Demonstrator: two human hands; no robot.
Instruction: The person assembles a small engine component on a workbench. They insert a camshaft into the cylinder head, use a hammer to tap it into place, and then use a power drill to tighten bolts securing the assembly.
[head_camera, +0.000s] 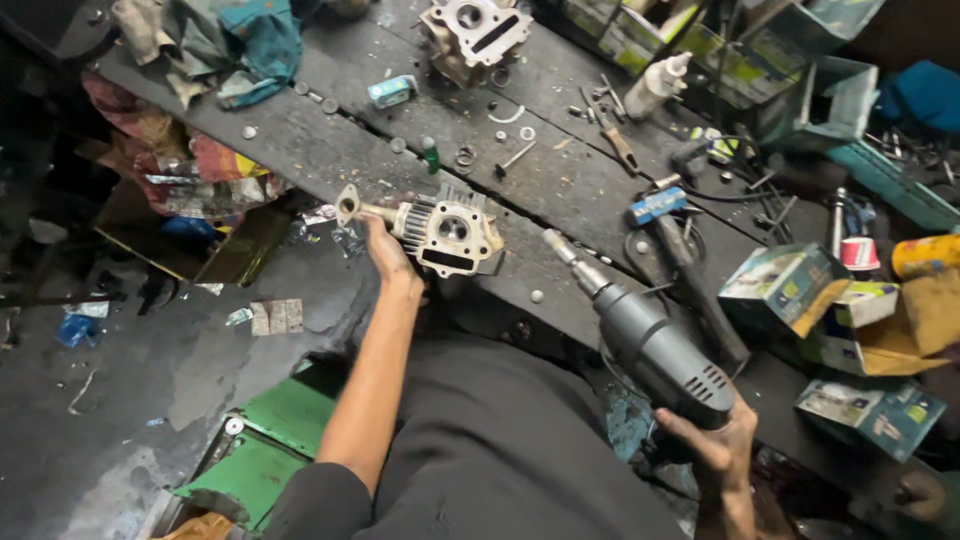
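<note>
Workbench (330, 150): dark, greasy planks run diagonally across the view, strewn with washers, bolts and small tools.
Rags (220, 40): a heap of cloth at the bench's far left end.
Cartons (790, 285): opened green and white boxes stacked at the right, more behind them.
Power tool (650, 345): a grey electric drill-like tool, its bit end pointing up-left toward the bench edge.
Cylinder head (445, 232): a finned pale metal casting with a round port, resting on the near edge of the bench, a flanged pipe stub sticking out to its left.
Second casting (475, 30): a similar part at the far side of the bench.
Left hand (385, 255): clamped around the cylinder head's left side, by the stub.
Right hand (715, 440): closed on the power tool's rear grip, well apart from the left.
Bottle (655, 85): small, white, lying near the far boxes.
</note>
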